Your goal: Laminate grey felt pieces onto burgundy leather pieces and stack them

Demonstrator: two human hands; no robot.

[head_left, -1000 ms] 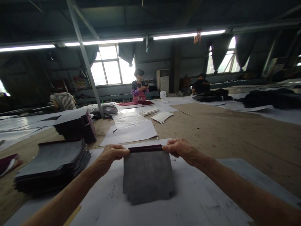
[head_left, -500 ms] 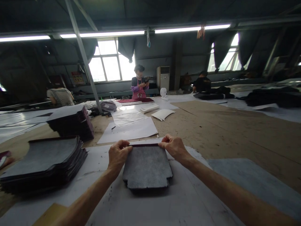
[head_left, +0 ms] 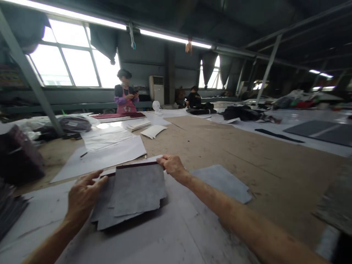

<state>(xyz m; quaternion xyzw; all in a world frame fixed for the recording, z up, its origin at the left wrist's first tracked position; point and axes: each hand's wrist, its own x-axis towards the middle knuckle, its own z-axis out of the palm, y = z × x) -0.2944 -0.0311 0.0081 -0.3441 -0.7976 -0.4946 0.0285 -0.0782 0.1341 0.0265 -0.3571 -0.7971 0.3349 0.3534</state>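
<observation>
Several grey cut fabric panels with notched corners lie loosely stacked and fanned out before me. My right hand [head_left: 173, 168] pinches the top right corner of the uppermost grey panel [head_left: 139, 190], which has a dark red strip along its far edge. That panel sits shifted to the right over the lower grey panels [head_left: 103, 211]. My left hand [head_left: 85, 192] is at the top left corner of the lower panels, thumb and fingers around their edge. A white paper sheet [head_left: 176, 227] is underneath.
Another grey panel [head_left: 224, 181] lies right of my right hand. Dark stacks [head_left: 20, 156] stand at the left. White sheets [head_left: 101, 154] and curved white pieces [head_left: 154, 131] lie farther back. A person in a pink apron [head_left: 126, 101] stands across the table.
The uppermost panel has slid right with my right hand, fanning the pile that was neatly stacked. My left hand stays by the lower panels. The view has turned right.
</observation>
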